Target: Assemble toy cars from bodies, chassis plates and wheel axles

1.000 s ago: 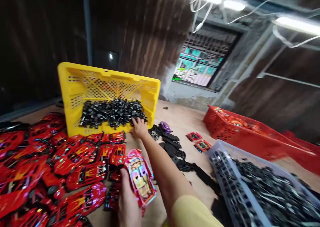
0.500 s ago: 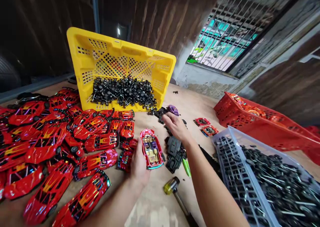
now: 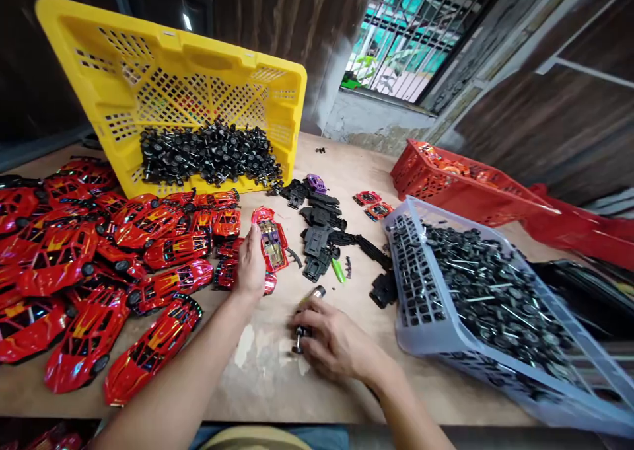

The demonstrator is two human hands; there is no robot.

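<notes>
My left hand (image 3: 251, 268) is closed on the edge of a red toy car body (image 3: 271, 238), which is turned so its hollow inside with tan and purple parts faces me. My right hand (image 3: 334, 337) is low over the table, its fingers bent around a small black wheel axle (image 3: 298, 339), slightly blurred. Just beyond those fingers shows the head of a hammer (image 3: 317, 293); the hand hides most of the rest. Black plastic car chassis (image 3: 317, 240) lie in a row ahead, beside a bright green piece (image 3: 339, 271).
Finished-looking red toy cars (image 3: 59, 252) are piled at left. A tilted yellow crate (image 3: 292, 126) holds black wheel axles. At right stand a clear plastic basket (image 3: 458, 318) of wheel axles and a red basket (image 3: 421, 179) of red car parts. Two red car bodies (image 3: 371, 202) lie near it.
My right hand has come back from the far black parts to the hammer and now has a wheel axle at its fingers. My left hand still holds the car body; the view has shifted.
</notes>
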